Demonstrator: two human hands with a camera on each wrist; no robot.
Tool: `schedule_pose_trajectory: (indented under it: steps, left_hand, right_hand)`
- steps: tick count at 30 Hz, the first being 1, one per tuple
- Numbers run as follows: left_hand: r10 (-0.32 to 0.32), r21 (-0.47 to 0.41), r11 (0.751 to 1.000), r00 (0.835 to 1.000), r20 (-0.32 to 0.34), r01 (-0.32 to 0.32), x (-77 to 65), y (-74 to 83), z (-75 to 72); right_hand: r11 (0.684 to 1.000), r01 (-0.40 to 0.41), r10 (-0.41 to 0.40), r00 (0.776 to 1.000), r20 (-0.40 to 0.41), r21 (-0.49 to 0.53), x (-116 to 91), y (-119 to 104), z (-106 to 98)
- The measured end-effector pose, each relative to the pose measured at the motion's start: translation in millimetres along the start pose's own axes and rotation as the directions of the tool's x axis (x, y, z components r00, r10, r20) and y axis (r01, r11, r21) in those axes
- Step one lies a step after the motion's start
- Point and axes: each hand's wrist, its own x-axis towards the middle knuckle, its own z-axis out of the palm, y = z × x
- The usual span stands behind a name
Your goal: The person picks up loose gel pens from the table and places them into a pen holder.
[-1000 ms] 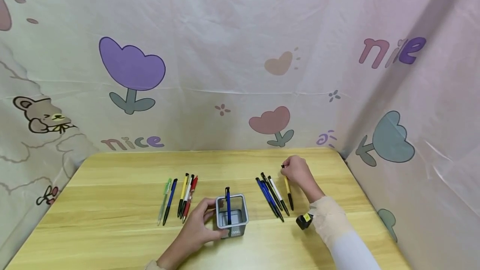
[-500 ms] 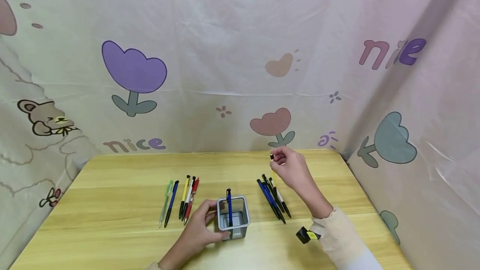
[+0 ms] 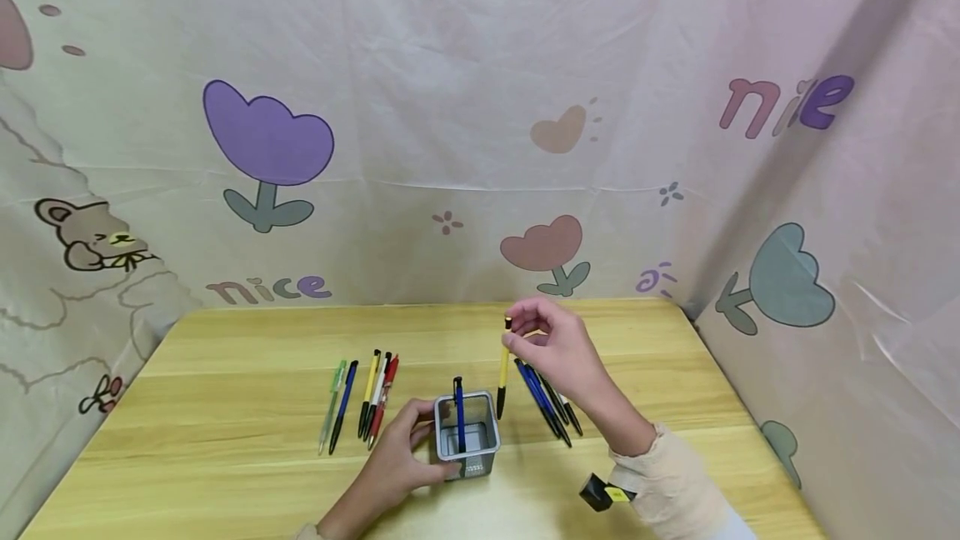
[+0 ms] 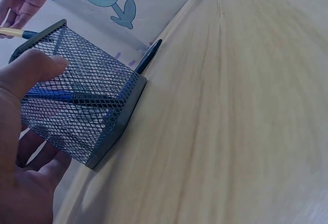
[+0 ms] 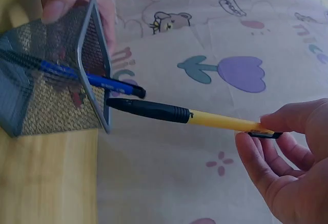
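Observation:
A silver mesh pen holder (image 3: 482, 463) stands upright on the table, and one blue pen (image 3: 460, 415) leans inside it. My left hand (image 3: 397, 452) grips the holder from its left side, the thumb across the near face, as the left wrist view also shows. Between thumb and fingertips my right hand (image 3: 558, 352) pinches a yellow pen (image 3: 503, 369) by its black top end. The pen hangs tip down just right of the holder's rim. In the right wrist view its black tip (image 5: 120, 103) is near the rim, beside the blue pen's top.
Left of the holder lie a green pen (image 3: 333, 407), a blue pen (image 3: 344, 405), a yellow pen (image 3: 370, 390), a white pen (image 3: 378, 390) and a red pen (image 3: 385, 398). Several blue, black and white pens (image 3: 543, 402) lie to the right. A patterned curtain (image 3: 420, 257) borders the table.
My right hand has lifted the yellow pen off the table on the right and carried it left towards the pen holder. My left hand stays on the holder.

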Motion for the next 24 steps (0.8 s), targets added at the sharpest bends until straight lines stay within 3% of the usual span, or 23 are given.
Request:
schedule_pose_trajectory:
  steps: [11, 24]
  left_hand:
    - [0.015, 0.001, 1.0, 1.0, -0.001, -0.015, 2.3, -1.6, 0.8]
    - [0.017, 0.01, 1.0, 1.0, -0.022, -0.017, 1.6, 0.4, 0.1]
  right_hand:
    - [0.999, 0.015, -0.018, 0.996, 0.084, 0.032, -4, 9, 22]
    - [0.999, -0.044, 0.045, 0.985, 0.166, -0.009, -7, 26, 40]
